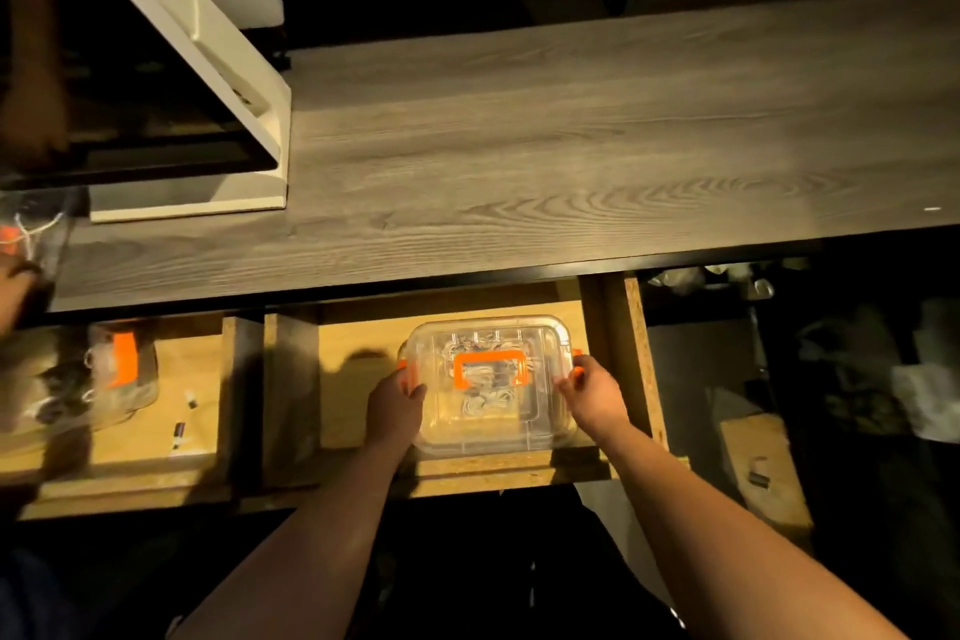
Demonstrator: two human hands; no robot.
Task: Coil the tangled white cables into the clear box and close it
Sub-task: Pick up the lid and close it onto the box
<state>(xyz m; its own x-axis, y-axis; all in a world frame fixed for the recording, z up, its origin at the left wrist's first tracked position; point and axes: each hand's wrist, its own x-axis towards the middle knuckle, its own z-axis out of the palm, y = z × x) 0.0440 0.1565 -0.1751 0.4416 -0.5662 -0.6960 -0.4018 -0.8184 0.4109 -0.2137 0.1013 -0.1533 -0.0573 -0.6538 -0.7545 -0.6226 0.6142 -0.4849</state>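
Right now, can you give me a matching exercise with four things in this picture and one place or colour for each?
Things:
1. clear box
2. box handle
3. left hand
4. right hand

Descriptions:
A. orange
B. grips the box's right side
C. inside the open wooden drawer
D. grips the box's left side

Pairs: 1-C, 2-A, 3-D, 4-B

Two bare forearms come up from six o'clock, no sleeves, no watch, no rings or bands on show; the left hand (pixel 396 405) sits at about seven o'clock of centre frame, bare to the fingertips; the right hand (pixel 595 392) at five o'clock, the same; no gloves; nails too small and dim to judge.
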